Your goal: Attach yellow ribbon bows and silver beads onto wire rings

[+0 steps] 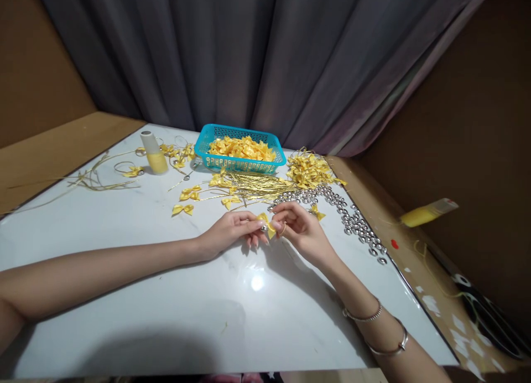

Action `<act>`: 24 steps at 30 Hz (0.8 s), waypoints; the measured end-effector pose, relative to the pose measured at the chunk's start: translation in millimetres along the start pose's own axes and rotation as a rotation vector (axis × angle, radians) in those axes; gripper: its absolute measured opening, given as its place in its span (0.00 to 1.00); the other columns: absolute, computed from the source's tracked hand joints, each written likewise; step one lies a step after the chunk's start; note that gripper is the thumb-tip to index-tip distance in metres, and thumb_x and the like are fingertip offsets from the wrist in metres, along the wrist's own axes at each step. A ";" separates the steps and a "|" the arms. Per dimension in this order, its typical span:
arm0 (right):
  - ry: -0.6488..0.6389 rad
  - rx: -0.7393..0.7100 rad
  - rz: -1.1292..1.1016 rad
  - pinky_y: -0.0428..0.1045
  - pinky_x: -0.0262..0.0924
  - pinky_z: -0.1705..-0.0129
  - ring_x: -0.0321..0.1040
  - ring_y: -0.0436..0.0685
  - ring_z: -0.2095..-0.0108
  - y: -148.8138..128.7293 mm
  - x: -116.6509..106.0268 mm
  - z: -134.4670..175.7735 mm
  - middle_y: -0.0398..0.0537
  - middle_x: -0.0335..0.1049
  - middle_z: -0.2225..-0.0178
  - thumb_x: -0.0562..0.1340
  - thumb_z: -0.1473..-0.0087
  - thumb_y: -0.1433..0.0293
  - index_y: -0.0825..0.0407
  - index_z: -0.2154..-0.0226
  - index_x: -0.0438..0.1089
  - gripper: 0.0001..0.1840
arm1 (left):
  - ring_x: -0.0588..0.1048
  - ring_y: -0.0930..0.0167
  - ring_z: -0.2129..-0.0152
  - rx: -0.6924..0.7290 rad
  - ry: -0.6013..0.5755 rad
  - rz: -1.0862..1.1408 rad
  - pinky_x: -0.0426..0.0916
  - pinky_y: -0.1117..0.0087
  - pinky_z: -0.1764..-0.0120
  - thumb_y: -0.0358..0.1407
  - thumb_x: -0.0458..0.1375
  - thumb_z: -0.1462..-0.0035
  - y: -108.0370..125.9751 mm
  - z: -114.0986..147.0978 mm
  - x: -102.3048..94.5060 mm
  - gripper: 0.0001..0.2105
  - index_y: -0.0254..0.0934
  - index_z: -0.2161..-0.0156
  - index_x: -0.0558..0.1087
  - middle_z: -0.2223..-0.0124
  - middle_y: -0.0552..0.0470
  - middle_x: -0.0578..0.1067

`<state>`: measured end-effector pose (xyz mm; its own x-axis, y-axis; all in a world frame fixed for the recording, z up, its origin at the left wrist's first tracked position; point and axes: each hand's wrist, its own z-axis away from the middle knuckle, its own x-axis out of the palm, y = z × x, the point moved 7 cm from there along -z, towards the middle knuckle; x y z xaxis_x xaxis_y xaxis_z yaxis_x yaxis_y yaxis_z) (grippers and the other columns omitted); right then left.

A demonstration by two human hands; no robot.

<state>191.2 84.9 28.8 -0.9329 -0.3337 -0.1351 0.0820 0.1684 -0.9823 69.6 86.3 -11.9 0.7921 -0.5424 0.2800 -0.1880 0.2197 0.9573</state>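
Between my two hands, over the middle of the white table (199,311), is a yellow ribbon bow (269,231) with a small silver bead (264,227) at its centre. My left hand (234,232) pinches the bow's left side between thumb and fingers. At the other side, my right hand (301,228) has its thumb and index finger closed at the bow's edge, with a thin gold loop showing near the fingertips. Just beyond my hands lie loose yellow bows (182,210) and a bundle of gold cords (257,185).
A turquoise basket (199,145) full of yellow bows stands at the back. Right of it are a pile of bows (309,170) and scattered silver beads (359,228). A yellow thread spool (156,160) stands left; another spool (429,212) and black scissors (485,311) are right.
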 end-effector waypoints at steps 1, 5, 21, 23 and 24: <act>0.000 0.005 -0.010 0.48 0.59 0.71 0.64 0.48 0.76 0.2 -0.2 -0.2 0.42 0.67 0.73 0.64 0.49 0.64 0.51 0.64 0.63 0.12 | 0.70 0.76 0.79 -0.002 -0.013 -0.002 0.64 0.73 0.73 0.43 0.61 0.46 0.1 -0.3 0.8 0.14 0.31 0.69 0.70 0.69 0.46 0.77; -0.014 0.049 -0.072 0.49 0.61 0.72 0.65 0.49 0.76 2.3 0.5 -0.7 0.41 0.67 0.74 0.66 0.51 0.63 0.51 0.65 0.64 0.13 | 0.71 0.74 0.73 0.034 -0.004 -0.107 0.65 0.71 0.67 0.40 0.61 0.46 4.9 -0.9 -1.7 0.11 0.31 0.66 0.71 0.68 0.48 0.76; -0.004 0.094 0.207 0.45 0.45 0.78 0.51 0.48 0.82 13.6 -1.7 -2.9 0.37 0.56 0.84 0.53 0.41 0.58 0.52 0.73 0.66 0.17 | 0.69 0.74 0.74 0.122 0.011 -0.353 0.64 0.72 0.69 0.42 0.57 0.44 10.0 4.8 0.1 0.12 0.33 0.71 0.72 0.72 0.53 0.72; -0.041 0.083 0.239 0.45 0.46 0.77 0.52 0.48 0.81 15.6 0.5 -3.1 0.38 0.59 0.84 0.53 0.41 0.60 0.52 0.75 0.66 0.17 | 0.68 0.74 0.74 0.134 0.005 -0.345 0.64 0.72 0.68 0.42 0.57 0.44 10.7 4.9 0.5 0.12 0.33 0.71 0.72 0.72 0.53 0.71; -0.058 0.075 0.261 0.45 0.46 0.77 0.53 0.48 0.81 15.7 1.6 -2.8 0.39 0.60 0.84 0.54 0.41 0.61 0.52 0.76 0.65 0.17 | 0.68 0.74 0.74 0.135 0.007 -0.343 0.64 0.72 0.69 0.41 0.57 0.44 10.7 4.8 0.2 0.12 0.33 0.71 0.72 0.72 0.53 0.71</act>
<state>189.9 89.6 13.5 -0.8555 -0.3409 -0.3897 0.3444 0.1875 -0.9199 65.0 84.6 -1.2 0.8261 -0.5605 -0.0588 0.0147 -0.0829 0.9964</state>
